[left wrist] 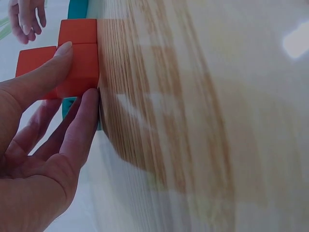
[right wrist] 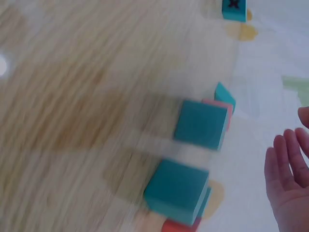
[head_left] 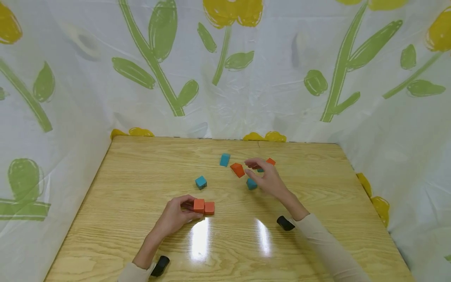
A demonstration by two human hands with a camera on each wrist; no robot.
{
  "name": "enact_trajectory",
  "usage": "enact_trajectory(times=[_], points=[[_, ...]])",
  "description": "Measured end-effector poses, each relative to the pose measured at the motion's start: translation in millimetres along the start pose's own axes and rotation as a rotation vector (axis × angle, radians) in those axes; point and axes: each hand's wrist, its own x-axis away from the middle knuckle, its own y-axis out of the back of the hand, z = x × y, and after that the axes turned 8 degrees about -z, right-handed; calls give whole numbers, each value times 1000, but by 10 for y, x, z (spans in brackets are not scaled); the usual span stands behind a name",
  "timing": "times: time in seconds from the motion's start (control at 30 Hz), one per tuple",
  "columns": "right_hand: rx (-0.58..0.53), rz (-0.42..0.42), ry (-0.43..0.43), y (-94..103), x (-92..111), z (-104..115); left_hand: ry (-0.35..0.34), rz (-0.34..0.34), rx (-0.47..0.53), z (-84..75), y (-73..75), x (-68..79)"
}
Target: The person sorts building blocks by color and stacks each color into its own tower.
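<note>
My left hand [head_left: 174,215] pinches a red cube [left wrist: 79,70] low on the table, with the thumb on one side and fingers on the other. On top of that cube sits another red cube [head_left: 199,205]. A third red cube [head_left: 209,208] stands right beside the lower one, on its right in the head view. My right hand [head_left: 269,178] hovers over the far blocks with its fingers apart and nothing between them. Nearest to it are an orange-red block [head_left: 237,170] and a blue block [head_left: 251,184]. In the right wrist view this hand [right wrist: 292,179] is above the teal blocks [right wrist: 200,124].
A blue cube [head_left: 201,182] lies behind the red cubes, and a blue block [head_left: 224,159] farther back. Another orange-red block [head_left: 270,161] shows beyond the right hand, partly hidden. Flower-printed cloth [head_left: 264,98] encloses the wooden table [head_left: 141,176] at the back and sides.
</note>
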Motion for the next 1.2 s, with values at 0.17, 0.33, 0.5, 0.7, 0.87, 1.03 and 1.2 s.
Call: enact_trajectory(times=[0.17, 0.33, 0.5, 0.7, 0.87, 1.03, 1.2], points=[[21, -38, -1, 120, -6, -113, 6, 3, 8, 3, 0, 4], [66, -58, 2, 221, -7, -221, -5, -8, 20, 0, 11, 17], [135, -85, 3, 316, 5, -353, -7, -12, 25, -13, 15, 26], [203, -133, 1, 391, 12, -535, -11, -5, 35, -21, 23, 31], [232, -131, -5, 414, 20, -647, -17, 4, 40, -21, 31, 34], [246, -96, -20, 432, 37, -712, 13, 7, 36, -4, 8, 27], [230, -29, -27, 443, 44, -756, 4, 1, 27, 10, 8, 23]])
